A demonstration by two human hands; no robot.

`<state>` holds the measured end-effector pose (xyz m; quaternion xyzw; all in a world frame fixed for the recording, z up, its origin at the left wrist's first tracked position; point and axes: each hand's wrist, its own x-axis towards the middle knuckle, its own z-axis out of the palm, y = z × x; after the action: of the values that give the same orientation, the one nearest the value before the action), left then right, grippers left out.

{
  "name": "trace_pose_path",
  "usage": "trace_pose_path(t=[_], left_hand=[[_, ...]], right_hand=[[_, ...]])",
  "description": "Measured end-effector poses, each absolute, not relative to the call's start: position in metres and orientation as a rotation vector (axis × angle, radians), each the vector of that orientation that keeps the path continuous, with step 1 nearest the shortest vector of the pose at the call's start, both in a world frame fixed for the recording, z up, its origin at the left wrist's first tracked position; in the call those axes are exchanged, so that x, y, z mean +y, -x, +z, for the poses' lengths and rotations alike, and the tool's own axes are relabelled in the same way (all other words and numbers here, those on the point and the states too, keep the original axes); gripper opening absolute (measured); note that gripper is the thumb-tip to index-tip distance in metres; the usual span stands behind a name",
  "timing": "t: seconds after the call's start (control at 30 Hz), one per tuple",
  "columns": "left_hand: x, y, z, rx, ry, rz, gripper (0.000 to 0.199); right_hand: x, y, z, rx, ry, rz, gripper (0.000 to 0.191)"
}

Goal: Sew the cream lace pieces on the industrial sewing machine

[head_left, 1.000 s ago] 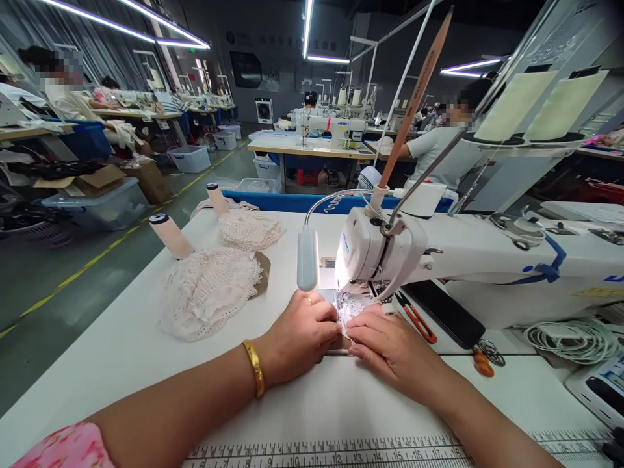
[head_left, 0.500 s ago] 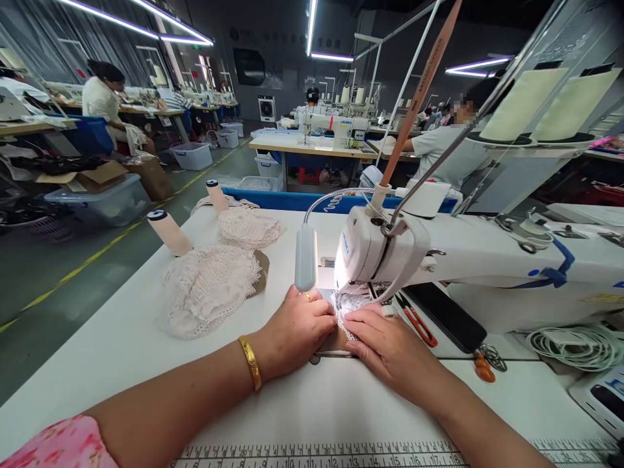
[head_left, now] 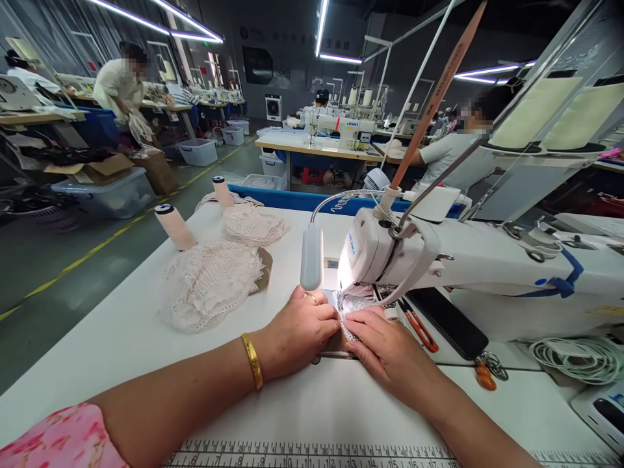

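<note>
2 hands (head_left: 302,331) (head_left: 390,348) press lace (head_left: 351,305) under the sewing machine (head_left: 390,260).

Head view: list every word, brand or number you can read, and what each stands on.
"JUKI": distant sewing machine, in blue letters.
"15", "16", "17", "18": ruler strip along the near table edge.
Blue brand mark on the near sewing machine: too skewed to read.
Wall lettering: too blurred to read.

Single head cam, looking forward and down from just behind the sewing machine (head_left: 468,273), close in. Table (head_left: 121,338) fills the foreground before it; factory floor recedes beyond it.
</note>
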<state>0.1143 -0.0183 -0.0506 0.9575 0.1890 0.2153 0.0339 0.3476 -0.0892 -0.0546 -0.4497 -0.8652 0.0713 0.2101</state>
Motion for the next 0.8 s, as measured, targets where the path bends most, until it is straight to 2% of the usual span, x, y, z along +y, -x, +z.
trace_pose_path(t=[0.5,0.73,0.8], left_hand=[[-0.003,-0.121,-0.056,0.697,-2.996,0.706,0.030],[0.007,-0.124,-0.050,0.915,-2.621,0.665,0.020],[0.020,-0.132,-0.049,1.026,-2.506,0.658,0.023]], right_hand=[[-0.081,-0.349,-0.067,-2.331,1.404,0.171,0.029],[-0.079,-0.352,-0.071,-2.337,1.454,0.186,0.040],[-0.079,-0.352,-0.071,-2.331,1.432,0.176,0.040]])
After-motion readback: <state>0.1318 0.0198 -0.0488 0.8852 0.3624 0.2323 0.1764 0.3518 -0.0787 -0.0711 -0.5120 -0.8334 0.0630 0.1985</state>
